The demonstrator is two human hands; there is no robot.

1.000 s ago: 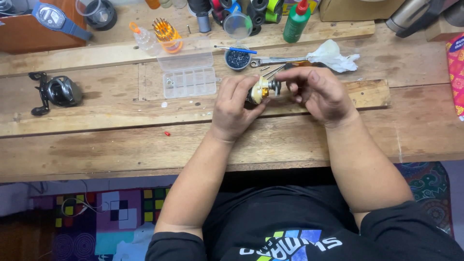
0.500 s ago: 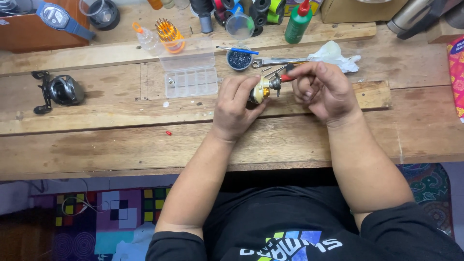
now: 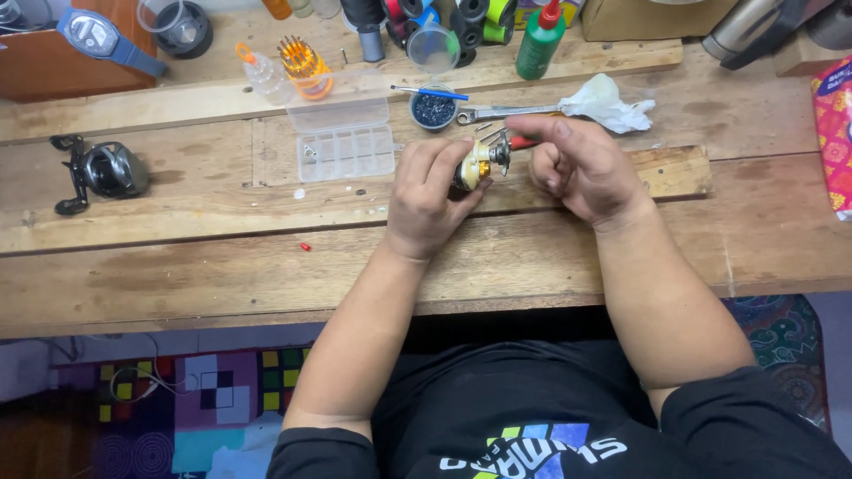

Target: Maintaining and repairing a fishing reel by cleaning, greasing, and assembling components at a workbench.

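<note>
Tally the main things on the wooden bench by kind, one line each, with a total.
Fishing reels: 2, one black on the bench, one gold in the left hand
Clear compartment boxes: 1
Wrenches: 1
Green squeeze bottles: 1
Crumpled white tissues: 1
Total: 6

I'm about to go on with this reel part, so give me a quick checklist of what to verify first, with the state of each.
1. Left hand has a firm grip on the reel part: ok, fingers wrap it above the bench.
2. Right hand holds the red-handled tool at the part: ok.
3. Tool tip seated in the part: cannot tell, too small.
4. Parts box open and close by: ok, just left of the left hand.
5. Loose bits kept together: not ok, a small red piece lies alone on the bench.
6. Wrench within reach: ok.
</note>
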